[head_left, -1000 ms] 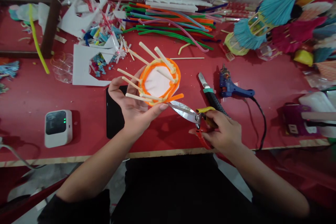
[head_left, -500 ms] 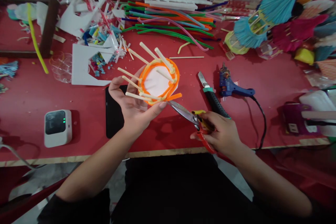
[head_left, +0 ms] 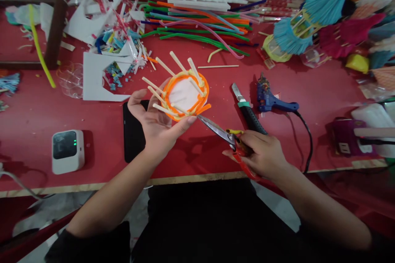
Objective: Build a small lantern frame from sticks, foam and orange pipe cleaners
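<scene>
1. We hold the round craft piece [head_left: 185, 94] up over the middle of the counter [head_left: 105, 131], between its front and back edges.
2. Our left hand [head_left: 157, 127] grips its near rim, thumb along the bottom; orange and yellow bands ring a white disc, pale sticks jut from the rim, and an orange end [head_left: 204, 108] pokes out.
3. Our right hand [head_left: 262, 152] is wrapped round the red and yellow handles of the scissors [head_left: 217, 127]. Our two hands stay well apart.
4. The blade tips point at the rim beside our left thumb; we cannot tell whether they touch it.
5. Below our left hand a flat black device [head_left: 134, 139] lies near the front edge; a white device [head_left: 68, 152] sits nearer the front-left corner.
6. Beyond our right hand lie a black-handled knife [head_left: 247, 109] and, nearer the right edge, a blue glue gun [head_left: 271, 100].
7. Fuzzy coloured stems [head_left: 200, 24] lie along the back edge, next to a heap of scraps [head_left: 119, 43].
</scene>
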